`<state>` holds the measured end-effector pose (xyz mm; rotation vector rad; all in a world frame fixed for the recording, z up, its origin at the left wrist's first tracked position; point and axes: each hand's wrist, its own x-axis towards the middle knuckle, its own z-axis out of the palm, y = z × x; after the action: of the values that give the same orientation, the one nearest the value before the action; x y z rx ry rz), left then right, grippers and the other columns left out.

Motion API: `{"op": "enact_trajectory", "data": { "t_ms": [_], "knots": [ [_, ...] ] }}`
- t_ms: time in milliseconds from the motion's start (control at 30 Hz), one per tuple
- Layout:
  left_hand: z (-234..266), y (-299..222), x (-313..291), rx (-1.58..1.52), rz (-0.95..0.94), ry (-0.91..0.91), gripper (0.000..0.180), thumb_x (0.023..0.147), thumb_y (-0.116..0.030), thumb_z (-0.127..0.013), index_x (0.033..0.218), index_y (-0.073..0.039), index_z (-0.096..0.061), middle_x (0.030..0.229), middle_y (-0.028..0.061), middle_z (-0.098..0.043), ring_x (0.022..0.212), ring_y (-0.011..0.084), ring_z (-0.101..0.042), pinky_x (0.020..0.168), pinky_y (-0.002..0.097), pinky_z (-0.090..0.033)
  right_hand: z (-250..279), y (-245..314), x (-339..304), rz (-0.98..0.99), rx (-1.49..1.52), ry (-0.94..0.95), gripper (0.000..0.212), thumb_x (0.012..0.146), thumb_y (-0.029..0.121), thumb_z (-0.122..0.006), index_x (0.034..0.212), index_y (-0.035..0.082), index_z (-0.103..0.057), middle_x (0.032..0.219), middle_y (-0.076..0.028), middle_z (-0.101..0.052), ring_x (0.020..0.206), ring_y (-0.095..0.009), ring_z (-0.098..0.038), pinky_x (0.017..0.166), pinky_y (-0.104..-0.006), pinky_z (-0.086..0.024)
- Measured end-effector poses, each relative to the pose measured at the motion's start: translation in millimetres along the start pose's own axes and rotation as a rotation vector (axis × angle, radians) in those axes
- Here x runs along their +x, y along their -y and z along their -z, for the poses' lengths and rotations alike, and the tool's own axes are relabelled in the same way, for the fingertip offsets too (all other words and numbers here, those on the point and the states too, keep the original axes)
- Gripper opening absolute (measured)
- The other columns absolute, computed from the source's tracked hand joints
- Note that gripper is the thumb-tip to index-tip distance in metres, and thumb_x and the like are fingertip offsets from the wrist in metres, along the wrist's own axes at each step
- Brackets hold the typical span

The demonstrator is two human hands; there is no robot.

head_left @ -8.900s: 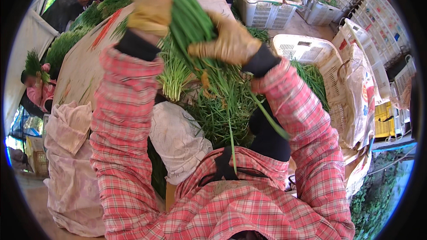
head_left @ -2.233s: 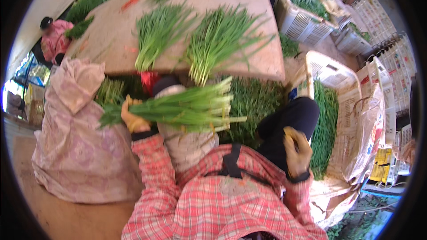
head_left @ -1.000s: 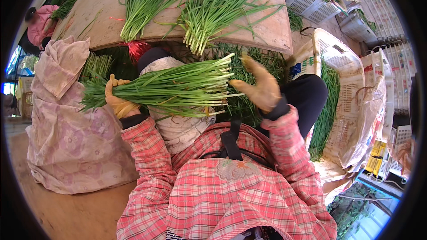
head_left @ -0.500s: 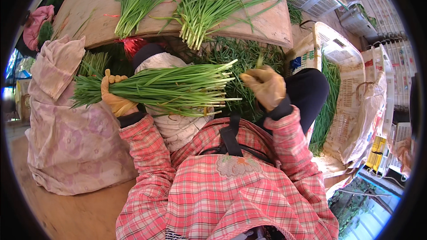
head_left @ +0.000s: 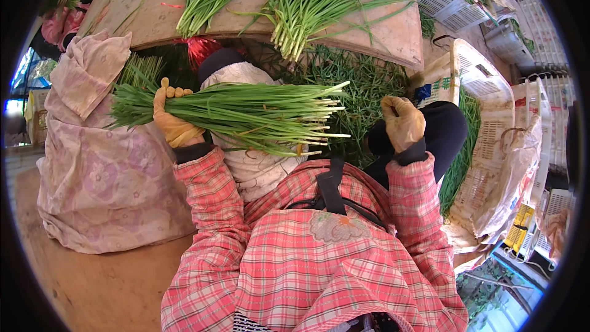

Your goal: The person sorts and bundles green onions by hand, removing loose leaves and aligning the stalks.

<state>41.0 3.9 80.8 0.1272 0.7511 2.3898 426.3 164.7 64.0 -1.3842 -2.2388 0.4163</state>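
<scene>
My gloved left hand [head_left: 172,114] is closed around the leafy part of a bunch of garlic chives [head_left: 258,110]. The bunch lies level over my lap, its pale cut ends pointing right and slightly uneven. Off to the right of those ends, my gloved right hand [head_left: 404,124] hovers by my knee, apart from the bunch. Its fingers are curled together, and nothing shows in them. Beneath and between the hands, a heap of loose green leaves [head_left: 344,74] covers the ground.
Ahead, a wooden board [head_left: 375,34] carries two piles of chives [head_left: 319,3], with red ties [head_left: 200,52] at its near edge. On the right stands a white plastic crate [head_left: 485,95] holding greens. A floral cloth-covered bundle [head_left: 110,178] sits at my left.
My right hand has moved right, away from the cut ends; the blurred greenish piece at its fingers no longer shows. The view has shifted slightly, while my left hand keeps its hold.
</scene>
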Motion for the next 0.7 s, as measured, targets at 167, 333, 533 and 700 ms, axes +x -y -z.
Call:
{"op": "enact_trajectory", "data": {
  "t_ms": [167,333,533,700],
  "knots": [
    [-20,2,-6,0.015,0.077,-0.046,0.028,0.084,-0.010,-0.054,0.111,-0.002,-0.049,0.071,0.0002,-0.052,0.065,0.0138,-0.051,0.069,0.0308,-0.047,8,84,24,0.541,-0.111,-0.072,0.063,0.074,0.035,-0.066,0.125,0.004,-0.045,0.113,-0.014,-0.056,0.091,-0.029,-0.058,0.076,-0.0353,-0.047],
    [-10,-3,-1,0.020,0.122,0.034,0.028,0.085,-0.010,-0.054,0.111,-0.003,-0.048,0.069,-0.0003,-0.051,0.065,0.0139,-0.051,0.071,0.0308,-0.047,-43,55,22,0.287,0.151,0.201,0.029,0.080,0.031,-0.062,0.094,0.005,-0.062,0.085,-0.017,-0.062,0.071,-0.032,-0.060,0.061,-0.0393,-0.047],
    [13,-4,6,0.026,0.085,-0.055,0.027,0.085,-0.008,-0.051,0.110,-0.003,-0.048,0.070,0.0025,-0.051,0.066,0.0157,-0.051,0.070,0.0328,-0.048,2,7,18,0.031,0.543,0.001,0.010,0.076,0.011,-0.068,0.081,0.002,-0.066,0.072,-0.013,-0.063,0.064,-0.017,-0.061,0.057,-0.0282,-0.047],
    [0,4,4,0.116,0.084,-0.108,0.024,0.082,-0.010,-0.056,0.104,-0.003,-0.051,0.069,0.0016,-0.053,0.065,0.0159,-0.053,0.069,0.0320,-0.048,-1,101,2,0.390,0.231,0.186,0.018,0.078,0.025,-0.066,0.085,0.008,-0.067,0.071,-0.010,-0.060,0.061,-0.026,-0.059,0.055,-0.0326,-0.047]
  ]
}}
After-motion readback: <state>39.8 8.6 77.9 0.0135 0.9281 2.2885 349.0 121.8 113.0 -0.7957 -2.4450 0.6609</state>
